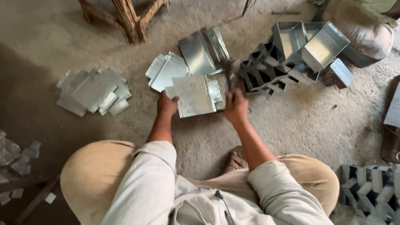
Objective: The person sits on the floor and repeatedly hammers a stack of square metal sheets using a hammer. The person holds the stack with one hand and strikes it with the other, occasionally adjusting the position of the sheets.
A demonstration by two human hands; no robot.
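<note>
On the dusty floor (291, 125), the left hand (166, 105) is pinning a cut metal sheet (193, 96) flat by its edge, steadying it, while the right hand (236, 106) is gripping a blurred hammer (229, 73), fingers closed around its handle.

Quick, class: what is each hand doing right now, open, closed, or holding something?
Left hand: closed on the left edge of the flat metal sheet.
Right hand: closed around a dark tool, blurred, probably a hammer.

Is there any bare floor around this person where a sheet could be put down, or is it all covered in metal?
Bare floor lies between the left sheet pile and the middle sheet pile, and more below the folded metal boxes. It is crowded around the left hand, right hand and the cut sheet.
</note>
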